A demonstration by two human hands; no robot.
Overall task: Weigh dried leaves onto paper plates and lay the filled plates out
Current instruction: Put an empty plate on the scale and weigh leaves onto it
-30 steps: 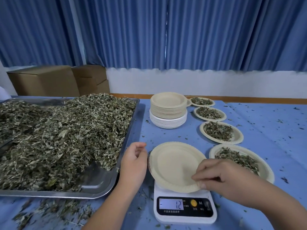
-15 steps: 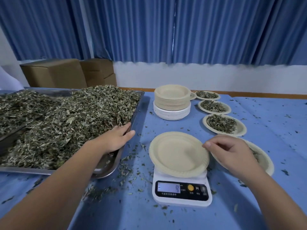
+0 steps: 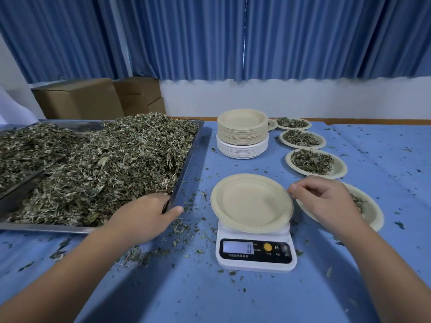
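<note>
Head view: scale (image 3: 256, 255) reads 0, "M" by the yellow button, just nearer than the right hand (image 3: 326, 203). Empty plate (image 3: 251, 203) sits on it. Right fingers are curled at its rim, grip unclear. Left hand (image 3: 144, 217) fingers hold the tray (image 3: 189, 169) corner, dried leaves (image 3: 105, 164) heaped beyond. Filled plates (image 3: 312, 162) beyond right fingers. Blue table (image 3: 233, 299), blue curtains (image 3: 303, 38).

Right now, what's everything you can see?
dried leaves: one heap, grey-green, in tray
metal tray: at least one, silver, left
empty paper plate: one, cream, on scale
kitchen scale: one, white, front centre
plate stack: one, cream over white, behind scale
filled plates: four, cream, right row
cardboard boxes: two or more, brown, back left
curtains: one run, blue, behind
tablecloth: one, blue, under everything
left hand: grips tray corner
right hand: pinches empty plate's rim
</note>
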